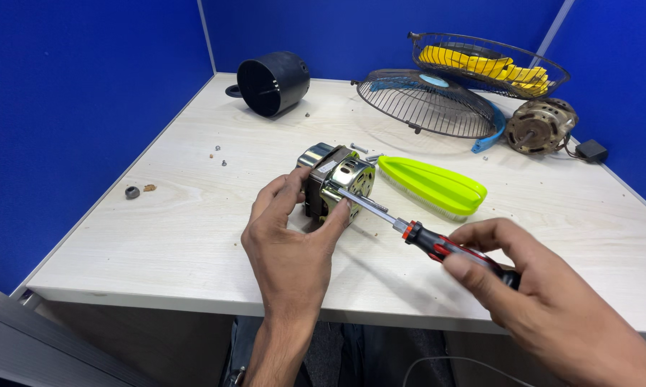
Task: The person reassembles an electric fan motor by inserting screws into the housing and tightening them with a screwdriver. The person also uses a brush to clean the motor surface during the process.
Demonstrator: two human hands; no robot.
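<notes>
A small silver electric motor (341, 179) lies on its side on the pale wooden table (194, 229). My left hand (290, 236) grips it from the near side, fingers over its dark middle and thumb on its front plate. In my right hand (545, 294) is a red and black screwdriver (444, 247). Its metal shaft points up and left, and the tip touches the motor's front plate.
A lime-green brush (434, 186) lies just right of the motor. At the back stand a black round housing (273, 82), two wire fan guards (430, 104), yellow fan blades (491, 64) and a second motor (541, 125). Loose screws (219, 154) and small parts (132, 191) lie at left.
</notes>
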